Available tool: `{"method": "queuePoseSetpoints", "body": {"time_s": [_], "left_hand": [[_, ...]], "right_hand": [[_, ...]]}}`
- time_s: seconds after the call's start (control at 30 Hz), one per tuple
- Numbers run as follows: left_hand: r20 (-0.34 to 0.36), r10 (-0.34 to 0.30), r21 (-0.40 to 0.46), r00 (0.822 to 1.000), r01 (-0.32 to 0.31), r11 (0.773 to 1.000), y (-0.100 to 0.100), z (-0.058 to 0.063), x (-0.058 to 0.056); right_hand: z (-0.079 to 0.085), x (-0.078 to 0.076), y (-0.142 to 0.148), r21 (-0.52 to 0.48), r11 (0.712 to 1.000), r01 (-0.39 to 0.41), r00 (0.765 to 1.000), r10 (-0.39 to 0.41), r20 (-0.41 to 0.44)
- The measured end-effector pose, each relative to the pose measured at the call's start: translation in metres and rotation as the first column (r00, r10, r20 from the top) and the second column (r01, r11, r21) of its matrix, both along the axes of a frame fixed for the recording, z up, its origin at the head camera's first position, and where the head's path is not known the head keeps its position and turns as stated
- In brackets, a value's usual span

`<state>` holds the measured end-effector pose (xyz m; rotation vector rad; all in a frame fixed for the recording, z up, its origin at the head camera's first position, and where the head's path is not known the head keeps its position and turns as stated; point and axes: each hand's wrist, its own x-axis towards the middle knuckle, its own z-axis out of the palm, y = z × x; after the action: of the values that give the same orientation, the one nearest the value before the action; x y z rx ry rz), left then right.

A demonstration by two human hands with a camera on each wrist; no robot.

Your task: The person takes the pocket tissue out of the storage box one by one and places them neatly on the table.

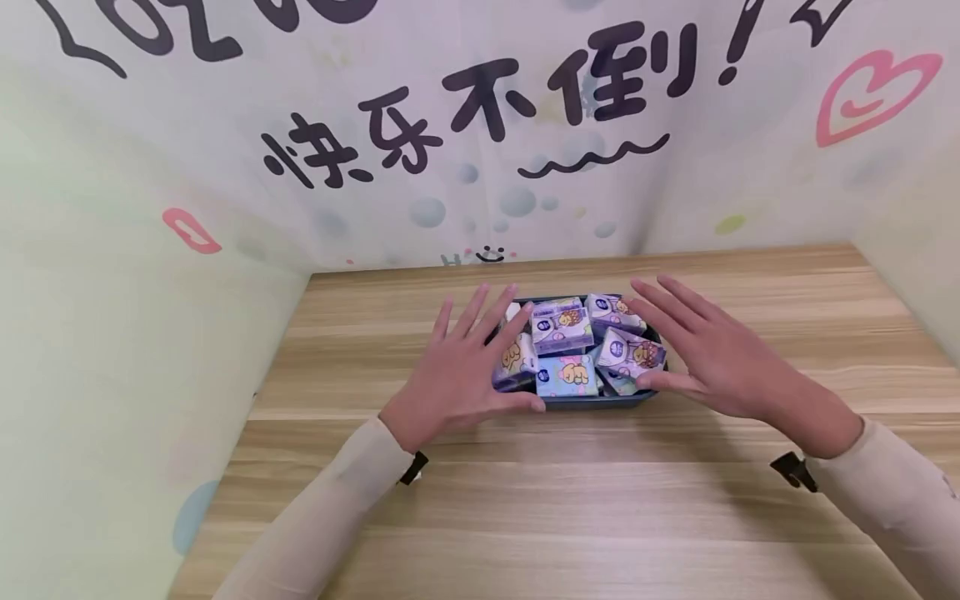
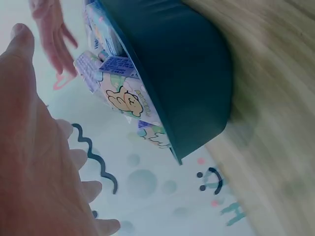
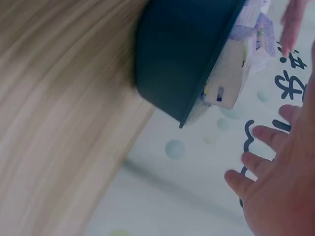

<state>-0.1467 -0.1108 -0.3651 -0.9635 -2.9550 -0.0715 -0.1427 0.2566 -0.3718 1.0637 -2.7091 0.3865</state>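
A dark teal plastic bin (image 2: 182,73) stands on the table, heaped with small tissue packs (image 1: 566,375) in purple, blue and white with cartoon bears. My left hand (image 1: 465,375) is held over the bin's left end, its fingers spread and straight. Over the right end hovers my right hand (image 1: 712,354), fingers extended and thumb apart. Both wrist views show a gap between each hand and the bin wall. Neither hand holds anything. One pack (image 1: 632,353) lies tilted on top near the right thumb. Parts of the bin's ends are hidden behind the hands in the head view.
The wood-grain table (image 1: 570,508) extends in front of the bin and to both sides. Behind it rises a white wall covering (image 1: 420,200) with black lettering, dots and hearts. A pale side wall (image 1: 135,350) borders the table on the left, another (image 1: 915,217) on the right.
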Motion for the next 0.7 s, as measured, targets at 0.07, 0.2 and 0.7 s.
{"method": "queuePoseSetpoints", "body": {"time_s": [0.07,0.2,0.7], "left_hand": [[0.041,0.003,0.064,0.999,-0.005,0.998,-0.002,0.0,-0.002],[0.159,0.025,0.2,0.987,-0.057,0.978,-0.007,-0.002,-0.007],[0.531,0.177,0.501,0.828,-0.476,0.722,-0.014,-0.027,-0.026]], "right_hand": [[0.001,-0.001,-0.001,-0.043,0.999,0.022,0.998,-0.019,0.055],[0.004,-0.004,-0.004,-0.106,0.992,0.069,0.985,-0.051,0.165],[0.003,-0.012,-0.012,-0.097,0.979,0.179,0.899,-0.123,0.42]]}}
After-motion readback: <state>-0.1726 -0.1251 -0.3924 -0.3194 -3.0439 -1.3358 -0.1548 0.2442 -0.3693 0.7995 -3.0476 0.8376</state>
